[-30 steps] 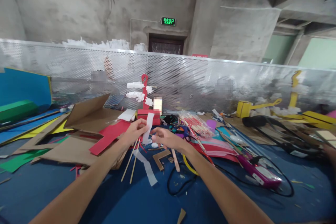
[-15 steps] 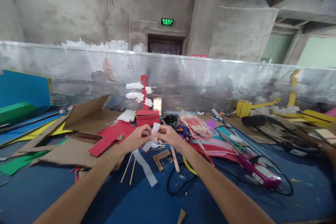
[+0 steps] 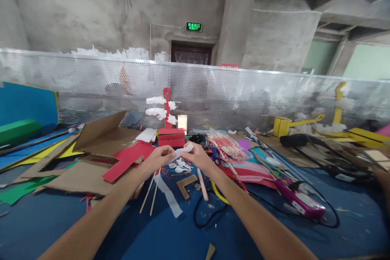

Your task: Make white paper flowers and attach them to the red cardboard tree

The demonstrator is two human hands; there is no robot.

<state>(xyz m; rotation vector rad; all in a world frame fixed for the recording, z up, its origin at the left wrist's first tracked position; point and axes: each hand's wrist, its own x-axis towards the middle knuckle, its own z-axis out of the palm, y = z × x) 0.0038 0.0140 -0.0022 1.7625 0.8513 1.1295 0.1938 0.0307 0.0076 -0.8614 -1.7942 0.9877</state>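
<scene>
Between my fingertips a short strip of white paper (image 3: 183, 151) is held above the table. My left hand (image 3: 161, 157) pinches its left end, and my right hand (image 3: 196, 157) pinches its right part. Just below lie small white paper pieces (image 3: 179, 165). A longer white strip (image 3: 168, 196) rests on the blue table, partly beside two thin wooden sticks (image 3: 149, 195). Behind my hands stands a red box (image 3: 171, 137) with a red hooked post (image 3: 167, 107), which carries white crumpled tufts (image 3: 157, 112).
Cardboard sheets (image 3: 82, 174) and red sheet pieces (image 3: 129, 161) lie to the left. On the right are a bag of red-and-white sticks (image 3: 228, 146), a purple tool (image 3: 301, 201) with a black cord, and yellow pieces (image 3: 280, 126). A perforated metal screen (image 3: 213, 89) runs along the back.
The white strip has turned from steeply slanted to nearly level between my hands, and less of it hangs down. The small white pieces below show more. Both arms stay in about the same place.
</scene>
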